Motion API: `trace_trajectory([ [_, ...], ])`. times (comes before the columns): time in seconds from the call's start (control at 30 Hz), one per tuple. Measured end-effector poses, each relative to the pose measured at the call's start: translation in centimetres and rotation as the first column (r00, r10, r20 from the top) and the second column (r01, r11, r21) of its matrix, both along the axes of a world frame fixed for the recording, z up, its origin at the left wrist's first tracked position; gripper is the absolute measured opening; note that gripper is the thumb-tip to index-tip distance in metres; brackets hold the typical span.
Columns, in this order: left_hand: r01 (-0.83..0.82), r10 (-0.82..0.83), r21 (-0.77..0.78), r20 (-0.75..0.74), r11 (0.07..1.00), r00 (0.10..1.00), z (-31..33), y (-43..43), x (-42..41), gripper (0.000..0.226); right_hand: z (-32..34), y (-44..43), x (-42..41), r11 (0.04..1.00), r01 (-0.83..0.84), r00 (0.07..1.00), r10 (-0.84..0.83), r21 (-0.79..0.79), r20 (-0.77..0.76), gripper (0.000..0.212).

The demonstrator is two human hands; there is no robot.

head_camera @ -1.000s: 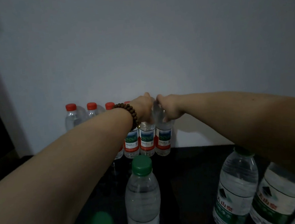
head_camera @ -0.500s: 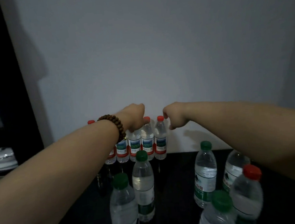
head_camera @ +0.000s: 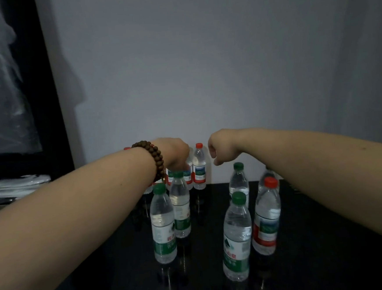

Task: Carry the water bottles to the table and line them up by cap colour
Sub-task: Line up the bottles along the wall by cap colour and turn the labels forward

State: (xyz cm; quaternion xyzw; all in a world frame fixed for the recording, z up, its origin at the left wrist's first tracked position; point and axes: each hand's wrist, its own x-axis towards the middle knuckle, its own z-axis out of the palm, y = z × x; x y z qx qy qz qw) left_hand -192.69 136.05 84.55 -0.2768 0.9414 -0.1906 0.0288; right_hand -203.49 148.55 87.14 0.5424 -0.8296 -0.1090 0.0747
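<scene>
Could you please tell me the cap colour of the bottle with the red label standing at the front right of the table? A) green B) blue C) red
C: the front-right bottle has a red cap, unlike the green-capped bottle beside it.

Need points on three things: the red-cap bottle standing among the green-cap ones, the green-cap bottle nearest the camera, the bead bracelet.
red-cap bottle (head_camera: 267, 216), head view, clear body above the label.
nearest green-cap bottle (head_camera: 237, 226), head view, clear body.
bead bracelet (head_camera: 158, 157), head view, beads on top of the wrist.
</scene>
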Motion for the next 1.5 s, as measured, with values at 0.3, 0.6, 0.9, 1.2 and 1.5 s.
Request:
trace_trajectory([
  [0.3, -0.02, 0.014, 0.107, 0.059, 0.994, 0.998, -2.5, -0.1, 0.3, 0.056, -1.7, 1.5, -2.1, 0.995, 0.094, 0.995, -0.094, -0.013, -0.027, 0.03],
  [0.6, -0.034, 0.005, 0.271, 0.104, 0.962, 0.995, -4.4, -3.3, -2.8, 0.071, -4.2, 0.5, -6.3, 0.985, 0.171, 0.985, -0.172, 0.025, 0.016, 0.059],
  [0.9, -0.095, 0.033, 0.434, 0.148, 0.896, 0.988, -6.5, -6.3, -5.3, 0.063, -7.2, -1.0, -9.5, 0.973, 0.194, 0.975, -0.206, 0.123, 0.088, 0.041],
  [1.2, -0.033, -0.015, 0.413, 0.112, 0.91, 0.994, -6.3, -5.6, -7.4, 0.067, -7.8, -1.8, -10.9, 0.983, 0.131, 0.987, -0.142, 0.126, 0.079, 0.035],
  [1.5, -0.023, -0.013, 0.398, 0.087, 0.917, 0.996, -6.3, -4.4, -12.3, 0.065, -8.2, -3.5, -13.4, 0.986, 0.082, 0.996, -0.075, 0.143, -0.048, 0.037],
])
